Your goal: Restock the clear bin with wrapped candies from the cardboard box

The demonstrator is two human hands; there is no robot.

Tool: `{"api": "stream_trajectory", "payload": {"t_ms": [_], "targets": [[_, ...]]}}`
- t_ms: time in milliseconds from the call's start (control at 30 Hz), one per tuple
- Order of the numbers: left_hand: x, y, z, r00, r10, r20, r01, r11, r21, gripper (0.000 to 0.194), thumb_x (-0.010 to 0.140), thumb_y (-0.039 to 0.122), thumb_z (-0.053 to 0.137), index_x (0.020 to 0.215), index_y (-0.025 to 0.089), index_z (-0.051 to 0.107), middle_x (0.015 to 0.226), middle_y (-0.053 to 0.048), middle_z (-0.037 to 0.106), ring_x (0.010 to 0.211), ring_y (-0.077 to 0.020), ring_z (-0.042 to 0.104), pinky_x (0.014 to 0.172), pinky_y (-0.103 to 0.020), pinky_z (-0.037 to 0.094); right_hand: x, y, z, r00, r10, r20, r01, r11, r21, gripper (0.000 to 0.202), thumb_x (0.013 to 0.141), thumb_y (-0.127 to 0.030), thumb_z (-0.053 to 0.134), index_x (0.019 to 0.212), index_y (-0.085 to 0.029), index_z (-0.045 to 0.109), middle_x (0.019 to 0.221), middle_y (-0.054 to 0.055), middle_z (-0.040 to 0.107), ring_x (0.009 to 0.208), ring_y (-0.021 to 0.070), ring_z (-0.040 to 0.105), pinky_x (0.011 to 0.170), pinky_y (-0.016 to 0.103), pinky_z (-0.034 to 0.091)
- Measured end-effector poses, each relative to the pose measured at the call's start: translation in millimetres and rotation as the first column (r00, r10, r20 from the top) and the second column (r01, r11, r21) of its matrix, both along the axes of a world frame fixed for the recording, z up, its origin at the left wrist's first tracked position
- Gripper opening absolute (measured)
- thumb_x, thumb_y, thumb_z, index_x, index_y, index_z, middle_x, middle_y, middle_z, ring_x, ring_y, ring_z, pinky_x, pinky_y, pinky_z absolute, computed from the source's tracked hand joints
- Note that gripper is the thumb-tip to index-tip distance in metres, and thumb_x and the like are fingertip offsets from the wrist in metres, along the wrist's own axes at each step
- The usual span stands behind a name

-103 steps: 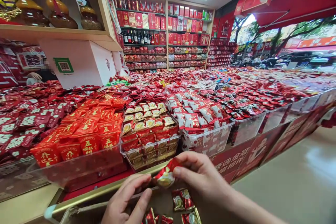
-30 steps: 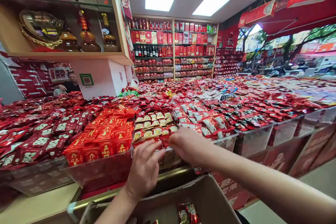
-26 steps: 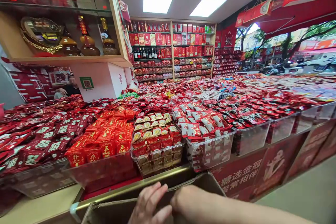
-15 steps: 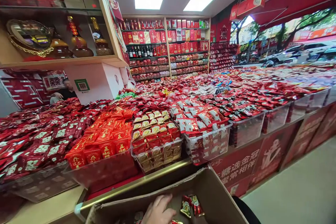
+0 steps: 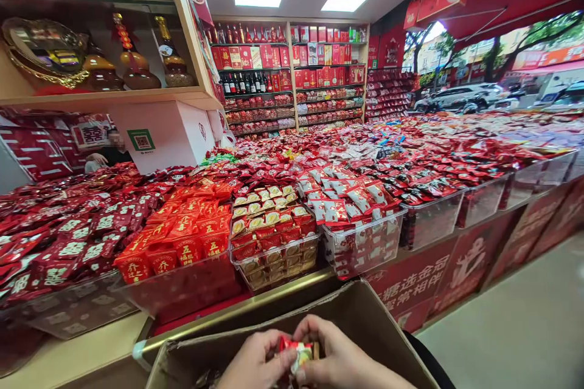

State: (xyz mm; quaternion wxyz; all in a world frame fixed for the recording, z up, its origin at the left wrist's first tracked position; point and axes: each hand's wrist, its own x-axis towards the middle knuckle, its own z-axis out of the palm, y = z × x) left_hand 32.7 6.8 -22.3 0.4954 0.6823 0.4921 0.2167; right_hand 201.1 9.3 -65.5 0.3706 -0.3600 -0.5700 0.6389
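Over the open cardboard box (image 5: 365, 322) both my hands meet, fingers bent inward. My left hand (image 5: 260, 358) closes on small wrapped candies (image 5: 301, 352) from the left, thumb across their front. From the right, my right hand (image 5: 335, 355) pinches the same small bunch, with its index finger over the top. The wrappers are red, white and gold; how many there are is partly hidden by my fingers. Low in the box, to the left, some dark wrapped pieces (image 5: 207, 378) show dimly.
Beyond the box, clear plastic bins hold gold-and-red candies (image 5: 271, 219), orange-red packets (image 5: 187, 237) and white-and-red packets (image 5: 337, 206). A gold-edged counter rail (image 5: 196, 328) runs behind the box. A wooden shelf (image 5: 155, 97) juts out upper left; a person (image 5: 112, 152) is behind the counter.
My right hand has come into view and joined the left. The candies lying in the box's right part no longer show there; both hands now hold candies. The view has shifted slightly.
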Motion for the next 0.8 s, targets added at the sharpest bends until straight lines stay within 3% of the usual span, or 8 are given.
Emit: {"api": "stream_trajectory", "payload": {"t_ms": [100, 233, 467, 700, 800], "targets": [[9.6, -0.9, 6.5, 0.987, 0.116, 0.106, -0.112, 0.993, -0.047, 0.037, 0.076, 0.044, 0.047, 0.063, 0.012, 0.058, 0.053, 0.003, 0.051, 0.050, -0.0093, 0.043, 0.046, -0.019, 0.034, -1.0, -4.5, 15.0, 0.988, -0.092, -0.127, 0.088, 0.996, -0.033, 0.033, 0.056, -0.035, 0.068, 0.077, -0.014, 0.053, 0.064, -0.002, 0.053, 0.056, 0.0076, 0.046, 0.056, 0.022, 0.037], [16.5, -6.0, 6.2, 0.960, 0.189, 0.207, -0.168, 0.979, -0.116, 0.034, 0.077, 0.044, 0.046, 0.063, 0.014, 0.054, 0.055, 0.005, 0.048, 0.051, -0.0086, 0.041, 0.048, -0.019, 0.034, 1.5, -4.2, 14.1, 0.972, -0.183, -0.147, 0.181, 0.983, -0.029, 0.030, 0.061, -0.039, 0.065, 0.066, -0.012, 0.053, 0.058, -0.002, 0.054, 0.052, 0.0063, 0.041, 0.052, 0.021, 0.033], [19.5, -11.8, 16.0, 0.935, 0.248, 0.253, -0.208, 0.962, -0.176, 0.038, 0.076, 0.048, 0.045, 0.068, 0.014, 0.059, 0.051, 0.005, 0.052, 0.047, -0.0092, 0.045, 0.042, -0.018, 0.034, 2.8, -8.2, 15.9, 0.935, -0.216, -0.281, 0.164, 0.966, -0.198, 0.030, 0.062, -0.039, 0.065, 0.067, -0.012, 0.053, 0.058, -0.001, 0.054, 0.052, 0.0068, 0.044, 0.053, 0.021, 0.034], [12.0, -11.6, 11.2, 0.957, 0.196, 0.215, -0.153, 0.967, -0.202, 0.042, 0.078, 0.049, 0.041, 0.084, 0.014, 0.064, 0.061, 0.001, 0.063, 0.051, -0.0121, 0.055, 0.042, -0.018, 0.031, 4.6, -14.0, 12.0, 0.941, -0.256, -0.219, 0.222, 0.960, -0.168, 0.029, 0.062, -0.038, 0.066, 0.065, -0.013, 0.052, 0.055, -0.003, 0.052, 0.049, 0.0058, 0.041, 0.050, 0.020, 0.031], [4.9, -9.2, 5.5, 0.972, 0.170, 0.164, -0.145, 0.978, -0.153, 0.035, 0.073, 0.045, 0.052, 0.079, 0.013, 0.064, 0.062, 0.001, 0.062, 0.054, -0.0117, 0.053, 0.048, -0.020, 0.034, 4.1, -16.9, 11.6, 0.957, -0.252, -0.143, 0.234, 0.963, -0.131, 0.029, 0.061, -0.038, 0.066, 0.062, -0.013, 0.050, 0.053, -0.003, 0.050, 0.048, 0.0059, 0.040, 0.049, 0.019, 0.030]]}}
